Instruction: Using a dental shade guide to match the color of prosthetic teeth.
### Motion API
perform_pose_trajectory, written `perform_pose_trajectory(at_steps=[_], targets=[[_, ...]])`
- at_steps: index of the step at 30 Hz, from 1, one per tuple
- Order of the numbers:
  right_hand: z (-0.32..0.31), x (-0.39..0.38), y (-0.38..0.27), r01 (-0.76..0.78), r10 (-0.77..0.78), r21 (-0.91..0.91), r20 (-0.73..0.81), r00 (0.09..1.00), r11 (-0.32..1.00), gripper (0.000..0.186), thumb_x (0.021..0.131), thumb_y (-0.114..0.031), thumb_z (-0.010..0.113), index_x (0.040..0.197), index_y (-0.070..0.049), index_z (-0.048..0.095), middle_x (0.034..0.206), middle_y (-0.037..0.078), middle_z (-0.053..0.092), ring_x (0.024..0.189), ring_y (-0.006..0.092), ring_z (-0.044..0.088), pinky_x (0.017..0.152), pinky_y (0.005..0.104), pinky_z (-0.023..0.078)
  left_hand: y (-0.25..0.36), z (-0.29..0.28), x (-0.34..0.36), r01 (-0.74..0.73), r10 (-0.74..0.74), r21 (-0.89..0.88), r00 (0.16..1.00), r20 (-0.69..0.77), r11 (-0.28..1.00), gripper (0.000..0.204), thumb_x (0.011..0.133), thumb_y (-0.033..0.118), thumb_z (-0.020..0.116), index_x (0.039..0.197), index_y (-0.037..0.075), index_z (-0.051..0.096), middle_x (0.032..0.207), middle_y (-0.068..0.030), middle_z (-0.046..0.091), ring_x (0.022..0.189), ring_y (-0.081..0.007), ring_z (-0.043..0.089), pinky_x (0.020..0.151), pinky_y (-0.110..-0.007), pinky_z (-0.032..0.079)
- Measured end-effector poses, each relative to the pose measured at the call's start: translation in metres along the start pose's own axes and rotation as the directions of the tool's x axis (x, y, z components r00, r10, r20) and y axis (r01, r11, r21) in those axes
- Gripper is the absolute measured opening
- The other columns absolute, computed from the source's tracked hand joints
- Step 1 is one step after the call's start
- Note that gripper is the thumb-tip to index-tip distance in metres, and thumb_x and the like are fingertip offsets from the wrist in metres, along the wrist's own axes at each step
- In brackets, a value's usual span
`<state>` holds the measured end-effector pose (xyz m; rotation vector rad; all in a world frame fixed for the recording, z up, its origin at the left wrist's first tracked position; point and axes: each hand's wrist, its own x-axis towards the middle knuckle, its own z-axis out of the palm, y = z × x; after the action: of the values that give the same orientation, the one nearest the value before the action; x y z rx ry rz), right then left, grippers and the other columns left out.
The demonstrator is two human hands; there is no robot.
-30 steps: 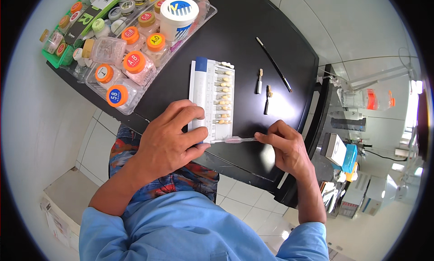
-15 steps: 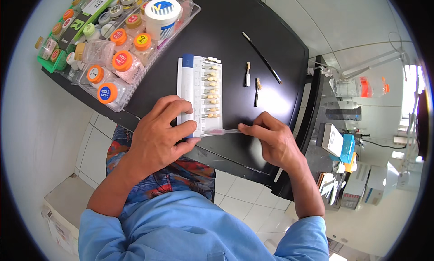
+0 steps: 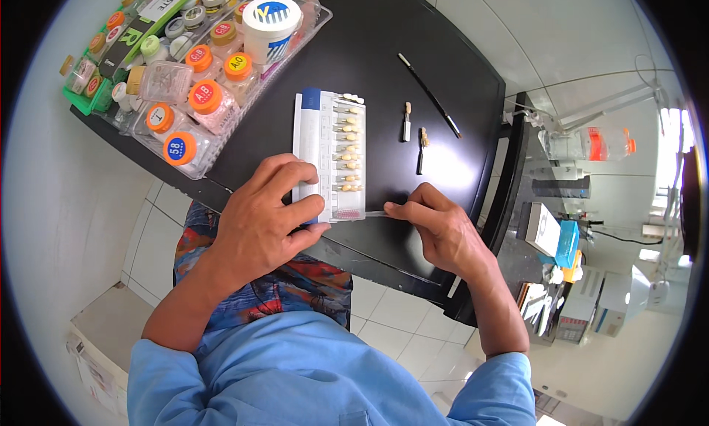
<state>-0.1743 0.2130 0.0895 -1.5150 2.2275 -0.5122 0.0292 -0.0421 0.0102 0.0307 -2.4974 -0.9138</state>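
A white and blue dental shade guide (image 3: 309,134) lies on the black table, with rows of tooth-coloured tabs (image 3: 350,147) along its right side. My left hand (image 3: 267,212) grips the guide's near left end, fingers curled over it and thumb at the near edge. In my right hand (image 3: 443,223), thumb and fingers pinch a thin pale stick (image 3: 375,213). Its flat pinkish end (image 3: 348,215) lies over the guide's near end, below the tabs. My fingers partly hide the guide's left edge and the stick's far end.
Two loose tooth tabs (image 3: 407,123) (image 3: 422,149) and a slim black brush (image 3: 432,97) lie right of the guide. A clear tray (image 3: 210,164) of jars with coloured lids stands back left. Beyond the table's right edge is a dark counter with boxes (image 3: 544,227).
My right hand has shifted slightly left, bringing the stick's pinkish end farther over the guide's near end. My left hand keeps its grip on the guide.
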Motion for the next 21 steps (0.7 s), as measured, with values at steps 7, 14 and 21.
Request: perform_pose_trajectory(at_steps=[7,14,21], targets=[[-0.002,-0.006,0.005,-0.045,0.044,0.015,0.018,0.999,0.999,0.062,0.090,0.020,0.062,0.138,-0.015,0.081,0.107,0.016,0.067,0.095,0.0419,0.073,0.083,0.0490,0.059,-0.001,0.003,0.002,-0.016,0.016,-0.021,1.000,0.002,1.000,0.035,0.075,0.018,0.101,0.103,0.009,0.081,0.132,-0.0078,0.069,0.131,-0.0343,0.066,0.102,-0.046,0.062],[-0.026,-0.007,-0.002,-0.087,0.088,0.014,-0.063,0.994,0.996,0.058,0.092,0.021,0.064,0.133,-0.015,0.083,0.103,0.014,0.066,0.088,0.0385,0.071,0.078,0.0451,0.058,0.000,0.003,0.003,-0.013,0.013,-0.020,1.000,-0.009,1.000,0.034,0.074,0.017,0.101,0.100,0.009,0.081,0.131,-0.0074,0.069,0.130,-0.0341,0.066,0.100,-0.046,0.062],[-0.020,-0.012,0.002,-0.096,0.095,-0.093,-0.011,0.995,0.991,0.055,0.091,0.019,0.067,0.131,-0.015,0.084,0.099,0.014,0.065,0.088,0.0377,0.072,0.078,0.0462,0.058,-0.001,0.004,0.003,-0.015,0.014,-0.032,1.000,-0.011,0.999,0.035,0.074,0.016,0.101,0.102,0.008,0.082,0.131,-0.0073,0.068,0.129,-0.0343,0.066,0.099,-0.046,0.062]])
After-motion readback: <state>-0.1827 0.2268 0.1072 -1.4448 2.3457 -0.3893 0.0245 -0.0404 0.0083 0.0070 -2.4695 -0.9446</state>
